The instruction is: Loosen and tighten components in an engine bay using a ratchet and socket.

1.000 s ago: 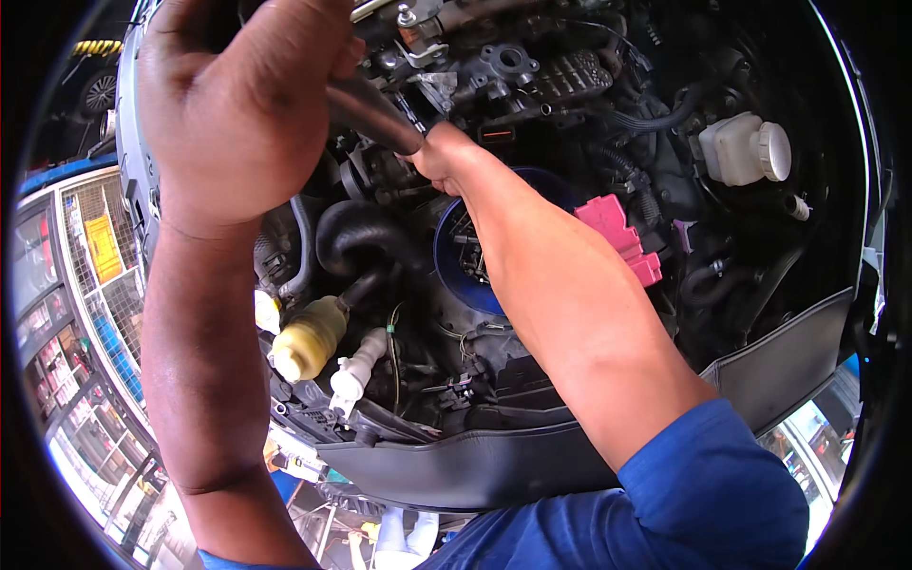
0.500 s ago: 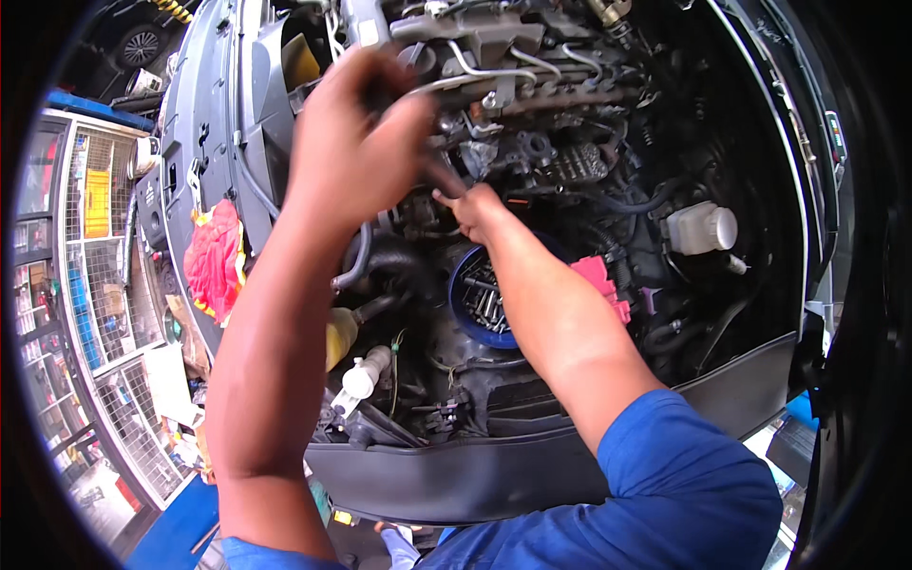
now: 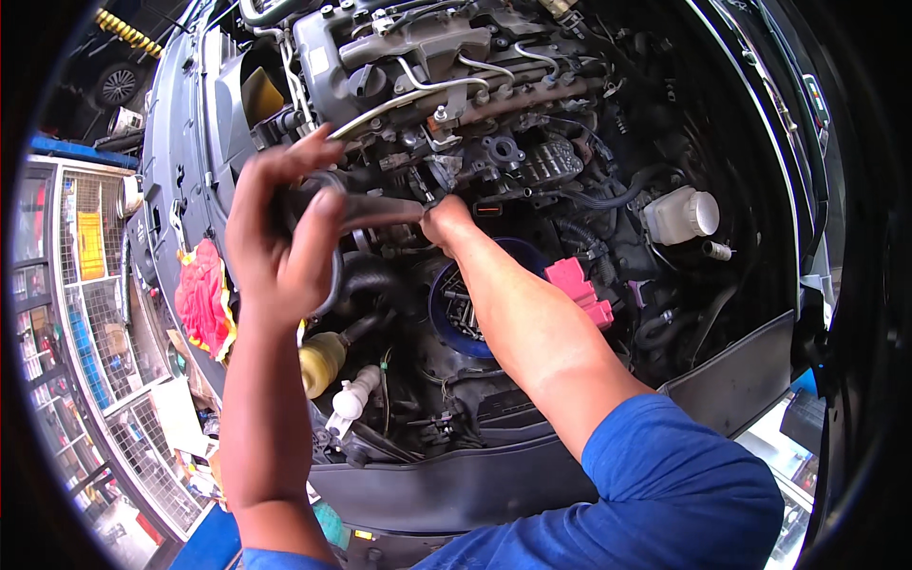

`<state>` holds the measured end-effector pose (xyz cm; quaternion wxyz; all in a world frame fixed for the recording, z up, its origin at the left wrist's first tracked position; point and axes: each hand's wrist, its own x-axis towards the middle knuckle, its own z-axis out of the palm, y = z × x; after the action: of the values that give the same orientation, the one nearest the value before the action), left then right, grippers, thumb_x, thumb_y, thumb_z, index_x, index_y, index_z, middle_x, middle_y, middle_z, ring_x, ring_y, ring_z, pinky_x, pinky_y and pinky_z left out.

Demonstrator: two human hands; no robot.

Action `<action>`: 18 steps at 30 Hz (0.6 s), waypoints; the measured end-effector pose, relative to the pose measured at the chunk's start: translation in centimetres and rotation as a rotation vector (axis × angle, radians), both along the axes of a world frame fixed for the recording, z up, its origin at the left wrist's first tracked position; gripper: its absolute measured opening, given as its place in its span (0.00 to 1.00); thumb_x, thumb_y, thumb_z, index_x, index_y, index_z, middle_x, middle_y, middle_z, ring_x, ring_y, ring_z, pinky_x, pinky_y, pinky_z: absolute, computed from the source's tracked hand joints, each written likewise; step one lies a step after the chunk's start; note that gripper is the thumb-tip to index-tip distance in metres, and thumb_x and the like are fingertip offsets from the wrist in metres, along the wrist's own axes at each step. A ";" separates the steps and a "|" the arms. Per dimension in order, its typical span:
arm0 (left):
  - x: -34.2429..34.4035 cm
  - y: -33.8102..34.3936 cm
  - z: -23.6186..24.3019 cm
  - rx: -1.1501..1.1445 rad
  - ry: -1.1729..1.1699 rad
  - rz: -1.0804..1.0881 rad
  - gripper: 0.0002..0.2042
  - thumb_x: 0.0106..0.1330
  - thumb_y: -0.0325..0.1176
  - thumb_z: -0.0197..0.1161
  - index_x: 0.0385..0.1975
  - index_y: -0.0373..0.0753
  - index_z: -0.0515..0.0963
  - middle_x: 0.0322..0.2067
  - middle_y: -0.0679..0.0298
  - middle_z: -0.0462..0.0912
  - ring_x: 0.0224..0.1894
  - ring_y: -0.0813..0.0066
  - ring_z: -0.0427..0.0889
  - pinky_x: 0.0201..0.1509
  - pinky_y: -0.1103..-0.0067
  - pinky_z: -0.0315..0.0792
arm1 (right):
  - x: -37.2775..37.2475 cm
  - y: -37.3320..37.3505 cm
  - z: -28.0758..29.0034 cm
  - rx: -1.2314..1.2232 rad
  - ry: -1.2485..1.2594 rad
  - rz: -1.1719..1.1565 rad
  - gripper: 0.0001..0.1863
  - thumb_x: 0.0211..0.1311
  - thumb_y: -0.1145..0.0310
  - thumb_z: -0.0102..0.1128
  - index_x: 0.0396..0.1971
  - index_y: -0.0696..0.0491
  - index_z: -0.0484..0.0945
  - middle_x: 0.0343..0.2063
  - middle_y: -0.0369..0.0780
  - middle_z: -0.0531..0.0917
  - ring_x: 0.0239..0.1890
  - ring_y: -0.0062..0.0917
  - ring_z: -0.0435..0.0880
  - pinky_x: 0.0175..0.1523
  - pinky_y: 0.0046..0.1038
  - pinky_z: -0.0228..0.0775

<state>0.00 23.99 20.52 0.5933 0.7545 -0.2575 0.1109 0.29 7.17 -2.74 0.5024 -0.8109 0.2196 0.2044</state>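
Over the engine [image 3: 408, 47], my right hand [image 3: 445, 224] is closed around the head end of a long dark wrench [image 3: 375, 211], probably a ratchet. Its blurred handle points left toward my left hand [image 3: 285, 223]. That hand is smeared by motion, its thumb and fingers spread apart around the handle's far end; whether the palm touches it is hard to see. What the wrench's head sits on is hidden behind my right hand. Partly under my right forearm stands a round blue tray [image 3: 439, 318] of bolts and small metal parts.
Right of my forearm lie a pink plastic piece [image 3: 578, 290] and a white reservoir [image 3: 682, 217]. A red and yellow cloth [image 3: 203, 294] hangs over the left edge. Near the front are a yellowish container [image 3: 323, 361] and a white capped fitting [image 3: 353, 394]. Wire-mesh cabinets [image 3: 114, 313] stand at left.
My left hand has swung left and down, its fingers now spread wider. The wrench handle has turned from pointing up-left to nearly level. My right hand stays at the wrench's head.
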 end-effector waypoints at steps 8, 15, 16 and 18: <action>2.7 -2.9 0.1 -0.302 0.246 -0.101 0.19 0.57 0.24 0.57 0.50 0.30 0.68 0.22 0.68 0.73 0.23 0.82 0.74 0.30 0.84 0.71 | 0.7 1.1 -0.1 -0.097 0.138 0.137 0.16 0.51 0.66 0.67 0.36 0.61 0.82 0.36 0.52 0.84 0.41 0.39 0.85 0.41 0.32 0.76; 3.5 -2.1 0.1 -0.238 0.260 -0.118 0.13 0.59 0.22 0.54 0.44 0.30 0.70 0.22 0.65 0.76 0.24 0.79 0.76 0.33 0.81 0.75 | 0.2 2.2 0.0 -0.057 0.056 0.152 0.11 0.57 0.70 0.61 0.35 0.64 0.80 0.27 0.46 0.83 0.25 0.29 0.81 0.28 0.34 0.69; 3.8 -2.2 0.1 -0.239 0.249 -0.145 0.13 0.59 0.22 0.54 0.44 0.30 0.70 0.22 0.64 0.76 0.24 0.79 0.76 0.33 0.81 0.75 | 0.8 2.1 0.0 -0.074 0.084 0.139 0.12 0.57 0.69 0.62 0.35 0.63 0.80 0.26 0.46 0.82 0.24 0.28 0.80 0.27 0.35 0.69; 3.6 -2.5 0.4 -0.171 0.293 -0.152 0.14 0.60 0.26 0.52 0.46 0.32 0.67 0.23 0.64 0.69 0.27 0.73 0.71 0.41 0.72 0.72 | 0.8 1.4 0.0 -0.076 0.141 0.134 0.15 0.57 0.65 0.62 0.38 0.62 0.80 0.33 0.48 0.83 0.35 0.35 0.82 0.37 0.33 0.72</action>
<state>3.56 21.50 20.92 0.6931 0.6878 -0.2142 -0.0242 1.06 8.57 -2.75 0.4400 -0.8258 0.2071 0.2855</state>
